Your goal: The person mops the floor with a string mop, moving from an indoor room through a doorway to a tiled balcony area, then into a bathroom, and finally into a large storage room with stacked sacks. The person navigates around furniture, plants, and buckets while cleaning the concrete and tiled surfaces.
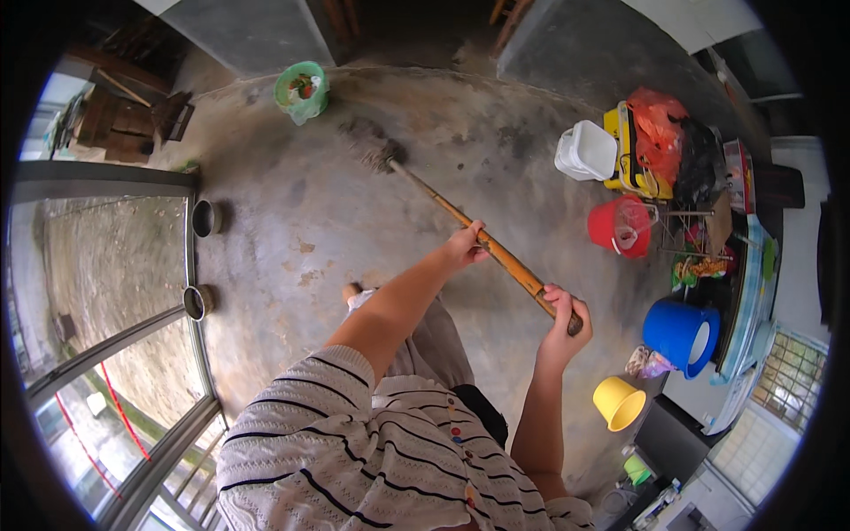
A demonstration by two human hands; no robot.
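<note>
Underfoot we see a wide grey concrete floor point(354, 203), mottled with darker damp-looking patches and pale scuffs, filling most of the view. Along our left side runs a metal-framed glass railing point(190, 265), with rough ground showing beyond it. At the far end stand grey walls point(248, 31) either side of a dark opening.

On our right a cluttered row of household things lines the floor's edge: a yellow plastic crate point(630, 155) with an orange plastic bag point(660, 119) on it, a white square plastic tub point(587, 150) just beside it, a red plastic bucket point(620, 227), a blue plastic bucket lying on its side point(680, 329), and a small yellow plastic pot point(618, 403) nearest us. Far off near the wall sits a green plastic basket point(301, 90).

We hold a long bamboo-handled broom point(478, 237) slanting across the middle of the floor; its dark bristle head point(376, 152) rests on the concrete well ahead of us, short of the green basket. Our left hand point(465, 245) is curled fully around the middle of the handle, fingers closed tight. Our right hand point(563, 317) is wrapped around the handle's near end, fingers likewise closed. Our striped sleeve point(301, 416) fills the lower foreground.
</note>
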